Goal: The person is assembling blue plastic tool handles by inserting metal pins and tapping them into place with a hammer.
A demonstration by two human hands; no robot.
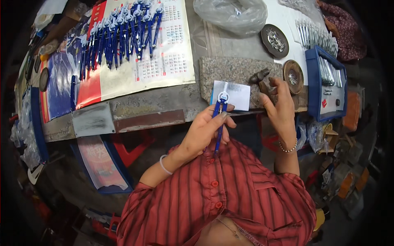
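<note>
My left hand [208, 130] pinches a blue drawing compass [219, 106] with a white head. Its legs point toward my body, and the head lies over a white paper pad [240, 96] on a speckled stone slab [230, 67]. A small dark hammer [259, 76] lies on the slab's right part. Beside it, my right hand [281, 104] has thumb and fingers apart; its fingertips are close to the hammer's handle, and whether they touch it I cannot tell.
Several finished-looking blue compasses [123, 35] lie on a printed sheet [174, 65] at left. Right of the slab are a dish of tiny parts [301, 78], a dish of metal pieces [266, 47] and a blue tray [314, 98]. A plastic bag [230, 18] and another person's sleeve [344, 30] are farther off.
</note>
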